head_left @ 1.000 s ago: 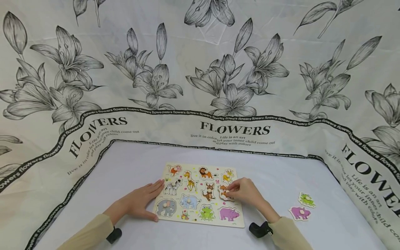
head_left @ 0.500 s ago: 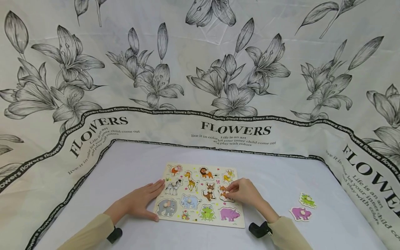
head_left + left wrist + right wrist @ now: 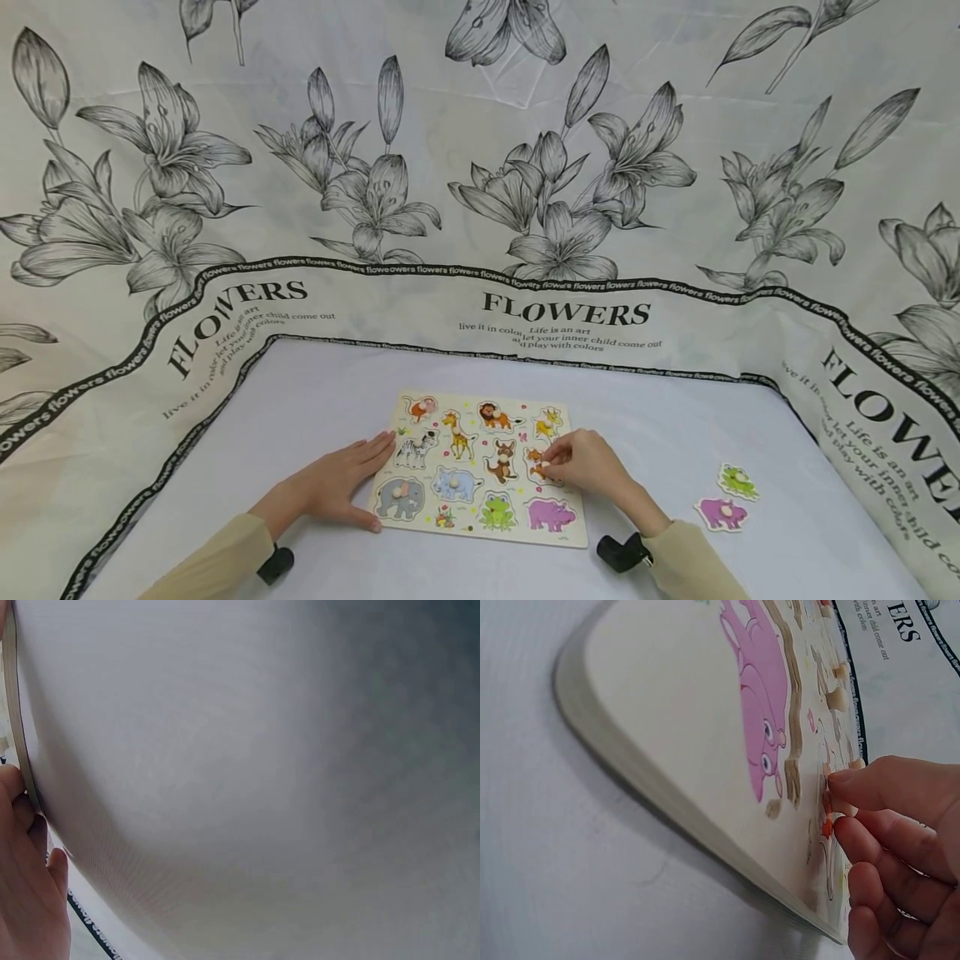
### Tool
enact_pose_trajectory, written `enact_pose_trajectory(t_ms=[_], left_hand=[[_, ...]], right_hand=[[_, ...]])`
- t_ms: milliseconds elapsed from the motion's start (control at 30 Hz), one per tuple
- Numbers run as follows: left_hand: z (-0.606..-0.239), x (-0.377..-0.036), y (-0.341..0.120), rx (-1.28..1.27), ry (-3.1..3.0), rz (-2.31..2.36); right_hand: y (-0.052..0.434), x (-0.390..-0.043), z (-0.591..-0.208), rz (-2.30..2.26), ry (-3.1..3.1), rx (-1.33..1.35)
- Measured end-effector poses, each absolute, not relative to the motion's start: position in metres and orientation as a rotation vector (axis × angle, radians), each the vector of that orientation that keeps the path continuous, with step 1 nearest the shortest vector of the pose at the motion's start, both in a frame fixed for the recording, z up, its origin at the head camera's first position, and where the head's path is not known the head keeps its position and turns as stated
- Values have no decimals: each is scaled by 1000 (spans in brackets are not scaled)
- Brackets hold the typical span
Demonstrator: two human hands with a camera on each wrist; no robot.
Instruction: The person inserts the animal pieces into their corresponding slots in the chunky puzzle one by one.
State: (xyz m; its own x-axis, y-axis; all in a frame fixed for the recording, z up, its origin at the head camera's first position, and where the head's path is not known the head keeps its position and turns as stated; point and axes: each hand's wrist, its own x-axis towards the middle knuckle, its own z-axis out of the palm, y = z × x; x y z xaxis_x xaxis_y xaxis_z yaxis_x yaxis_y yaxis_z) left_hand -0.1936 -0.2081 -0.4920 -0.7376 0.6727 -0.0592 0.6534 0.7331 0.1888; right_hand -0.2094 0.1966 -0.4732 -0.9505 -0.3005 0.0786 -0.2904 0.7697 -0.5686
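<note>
A wooden animal puzzle board (image 3: 570, 533) lies flat on the white table in the head view. My left hand (image 3: 341, 483) rests open on the table with straight fingers touching the board's left edge (image 3: 16, 735). My right hand (image 3: 581, 462) pinches the small peg of an orange animal piece (image 3: 535, 461) at the board's right side, the piece sitting low in its slot. In the right wrist view my thumb and forefinger (image 3: 877, 787) close on that peg (image 3: 846, 808), beside the printed pink hippo (image 3: 757, 682).
Two loose pieces lie on the table right of the board: a green frog (image 3: 737, 481) and a pink hippo (image 3: 722, 512). A flower-printed cloth (image 3: 480, 167) rises behind and around the table. Black wrist-camera mounts (image 3: 618, 552) sit near the front edge.
My right hand has lowered the orange piece slightly into its slot and shifted a little. The left hand and the board have stayed still.
</note>
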Motion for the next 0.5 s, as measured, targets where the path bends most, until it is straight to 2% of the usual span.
enact_pose_trajectory(t_ms=[500], left_hand=[[-492, -194, -208, 1063, 2806, 243]], right_hand=[[200, -208, -472, -967, 2895, -515]])
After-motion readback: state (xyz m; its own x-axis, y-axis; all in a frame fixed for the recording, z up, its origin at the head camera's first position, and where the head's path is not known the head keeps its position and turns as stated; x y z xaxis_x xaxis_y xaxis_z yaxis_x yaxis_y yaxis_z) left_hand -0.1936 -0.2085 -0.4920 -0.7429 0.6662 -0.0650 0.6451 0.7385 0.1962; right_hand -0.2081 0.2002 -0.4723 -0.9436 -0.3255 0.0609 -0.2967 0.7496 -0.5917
